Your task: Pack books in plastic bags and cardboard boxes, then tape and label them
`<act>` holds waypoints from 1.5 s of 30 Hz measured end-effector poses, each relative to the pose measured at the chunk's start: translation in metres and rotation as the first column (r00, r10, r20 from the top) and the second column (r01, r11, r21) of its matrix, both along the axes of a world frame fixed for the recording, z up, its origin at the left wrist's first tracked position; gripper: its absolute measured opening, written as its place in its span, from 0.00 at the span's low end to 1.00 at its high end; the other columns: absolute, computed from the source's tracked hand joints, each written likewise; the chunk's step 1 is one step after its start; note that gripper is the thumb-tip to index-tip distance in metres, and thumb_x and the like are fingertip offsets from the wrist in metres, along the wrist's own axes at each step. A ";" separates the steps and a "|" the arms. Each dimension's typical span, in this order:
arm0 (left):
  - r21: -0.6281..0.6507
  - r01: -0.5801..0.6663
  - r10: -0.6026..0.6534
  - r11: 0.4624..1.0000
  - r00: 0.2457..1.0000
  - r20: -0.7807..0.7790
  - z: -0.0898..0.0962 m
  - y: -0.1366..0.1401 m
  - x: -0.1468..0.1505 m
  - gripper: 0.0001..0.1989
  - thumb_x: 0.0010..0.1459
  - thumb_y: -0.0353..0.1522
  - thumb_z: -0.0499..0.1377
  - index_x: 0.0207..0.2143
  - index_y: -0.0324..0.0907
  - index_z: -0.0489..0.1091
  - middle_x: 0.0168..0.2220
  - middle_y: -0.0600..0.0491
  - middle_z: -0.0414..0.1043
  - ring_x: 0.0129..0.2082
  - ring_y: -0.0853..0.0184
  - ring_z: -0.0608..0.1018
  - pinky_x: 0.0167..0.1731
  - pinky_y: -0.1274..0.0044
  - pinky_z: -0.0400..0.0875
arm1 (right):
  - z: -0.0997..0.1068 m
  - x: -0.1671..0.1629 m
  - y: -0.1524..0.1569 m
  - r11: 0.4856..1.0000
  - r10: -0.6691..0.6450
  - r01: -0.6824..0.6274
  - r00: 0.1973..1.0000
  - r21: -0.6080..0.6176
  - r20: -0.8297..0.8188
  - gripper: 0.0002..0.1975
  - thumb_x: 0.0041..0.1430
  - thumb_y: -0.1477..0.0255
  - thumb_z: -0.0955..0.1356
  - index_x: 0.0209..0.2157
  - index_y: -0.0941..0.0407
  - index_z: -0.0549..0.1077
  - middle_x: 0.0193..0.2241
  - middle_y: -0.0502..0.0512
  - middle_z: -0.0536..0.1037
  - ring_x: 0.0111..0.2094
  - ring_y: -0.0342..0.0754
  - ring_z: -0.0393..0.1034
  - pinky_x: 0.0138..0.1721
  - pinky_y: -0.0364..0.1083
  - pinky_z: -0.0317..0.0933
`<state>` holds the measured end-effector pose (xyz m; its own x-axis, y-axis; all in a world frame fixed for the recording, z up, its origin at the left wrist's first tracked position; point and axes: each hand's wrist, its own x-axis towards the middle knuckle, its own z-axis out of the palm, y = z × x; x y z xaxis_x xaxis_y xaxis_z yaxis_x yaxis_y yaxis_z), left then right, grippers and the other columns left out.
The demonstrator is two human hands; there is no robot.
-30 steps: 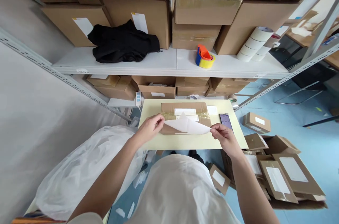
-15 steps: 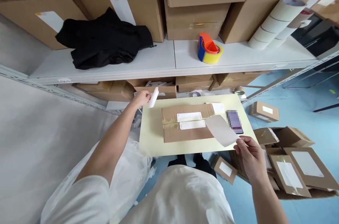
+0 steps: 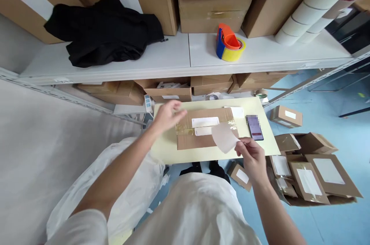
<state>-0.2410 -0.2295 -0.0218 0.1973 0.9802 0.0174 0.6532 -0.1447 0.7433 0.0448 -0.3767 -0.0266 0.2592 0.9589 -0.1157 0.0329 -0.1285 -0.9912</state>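
My left hand hovers at the left end of a taped cardboard box, fingers apart and holding nothing. Between the thumb and fingers of my right hand is the corner of a white label, which hangs over the box's right part. The box lies on a pale yellow table and has two white stickers across its taped seam; the label partly hides the lower one. To the right of the box lies a phone, and a white paper sits behind it.
Above the table, a shelf carries a black garment, a tape dispenser, label rolls and large boxes. Several cardboard boxes stand on the floor at right. A white bag bulges at left.
The white strip that my left hand held is gone from it, and that hand has come rightward to the box. My right hand has carried the label leftward over the box.
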 end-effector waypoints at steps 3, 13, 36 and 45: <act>0.203 0.255 -0.249 0.946 0.967 -0.052 0.026 -0.081 0.050 0.21 0.42 0.46 0.67 0.33 0.42 0.69 0.33 0.51 0.74 0.33 0.63 0.75 0.34 0.73 0.70 | 0.003 -0.022 0.006 0.998 0.050 -0.048 0.997 0.044 -0.051 0.11 0.57 0.62 0.68 0.30 0.55 0.71 0.19 0.46 0.67 0.20 0.40 0.58 0.22 0.41 0.55; 0.263 0.046 -0.090 0.964 0.983 0.161 0.019 -0.126 0.072 0.05 0.58 0.31 0.55 0.31 0.42 0.69 0.30 0.52 0.75 0.30 0.68 0.76 0.32 0.77 0.69 | 0.015 -0.030 -0.009 0.939 0.312 -0.302 0.949 0.165 -0.038 0.14 0.55 0.61 0.69 0.40 0.53 0.72 0.33 0.51 0.71 0.25 0.40 0.60 0.28 0.43 0.59; -0.111 -0.321 0.302 0.940 0.939 -0.164 -0.046 -0.086 0.071 0.08 0.55 0.36 0.58 0.30 0.42 0.76 0.29 0.52 0.79 0.31 0.64 0.79 0.35 0.76 0.69 | -0.048 0.011 0.068 0.952 0.299 -0.207 0.783 -0.224 0.546 0.11 0.55 0.63 0.66 0.28 0.54 0.75 0.27 0.53 0.79 0.29 0.48 0.72 0.32 0.44 0.61; -0.134 -0.384 0.321 0.914 0.884 -0.340 -0.060 -0.056 0.089 0.21 0.55 0.32 0.59 0.51 0.37 0.64 0.31 0.47 0.79 0.41 0.56 0.79 0.42 0.69 0.68 | -0.065 -0.003 0.098 0.927 0.371 -0.162 0.530 -0.338 0.762 0.13 0.60 0.66 0.62 0.35 0.54 0.76 0.31 0.59 0.80 0.36 0.54 0.74 0.35 0.48 0.62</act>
